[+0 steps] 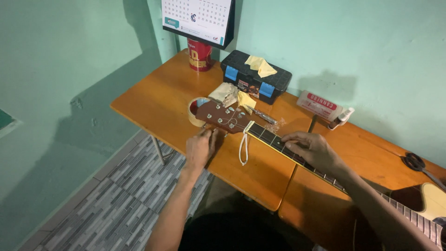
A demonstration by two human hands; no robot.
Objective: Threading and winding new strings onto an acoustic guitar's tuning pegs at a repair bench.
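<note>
Dim room, hard light from the upper right.
Long shadows fall left across the green wall (60, 93); the table's (153, 100) near edge sinks into murk, perhaps slightly soft, corners stretched.

Bare tabletop (153, 100) left of headstock (223, 116) open; tape roll (196, 111), toolbox (255, 75), red can (200, 55) crowd far side.

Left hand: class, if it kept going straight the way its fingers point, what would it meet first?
Probably the guitar headstock: the left hand points up at its lower edge, fingers apparently touching already; depth is unclear.
</note>
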